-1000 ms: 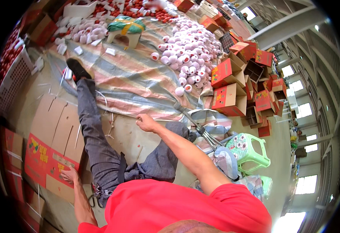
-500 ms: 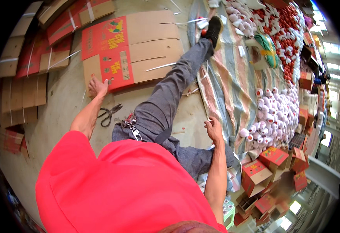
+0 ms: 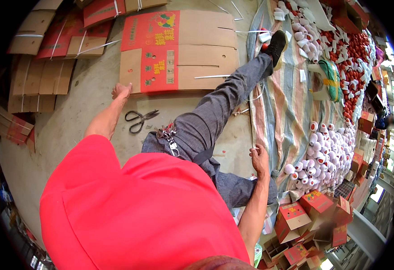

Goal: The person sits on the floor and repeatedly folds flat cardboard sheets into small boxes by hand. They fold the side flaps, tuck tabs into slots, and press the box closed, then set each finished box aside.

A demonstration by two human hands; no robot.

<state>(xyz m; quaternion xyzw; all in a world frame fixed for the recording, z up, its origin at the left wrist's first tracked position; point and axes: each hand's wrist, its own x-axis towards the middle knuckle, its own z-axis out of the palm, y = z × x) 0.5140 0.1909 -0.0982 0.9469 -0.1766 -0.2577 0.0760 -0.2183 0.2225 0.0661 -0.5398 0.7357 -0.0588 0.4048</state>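
On the far left, flat boxes (image 3: 41, 78) tied with white straps lie on the gray floor (image 3: 80, 105). Next comes the left hand (image 3: 122, 91). Its fingers are bent, and it is right at the near left corner of the pile of flat boxes (image 3: 183, 51), seeming to touch it. I cannot tell if it grips the corner. This red and brown pile lies on the floor, in front of the person. Black scissors (image 3: 140, 120) lie near the left hand, between the pile and the leg (image 3: 219, 105) in gray pants.

Farther right is the right hand (image 3: 259, 157), with its fingers half curled, by the edge of a striped sheet (image 3: 280, 121). I cannot tell if something small is in it. Past it, fruit in white nets (image 3: 325, 155) sits in a heap, near open red boxes (image 3: 314, 209).
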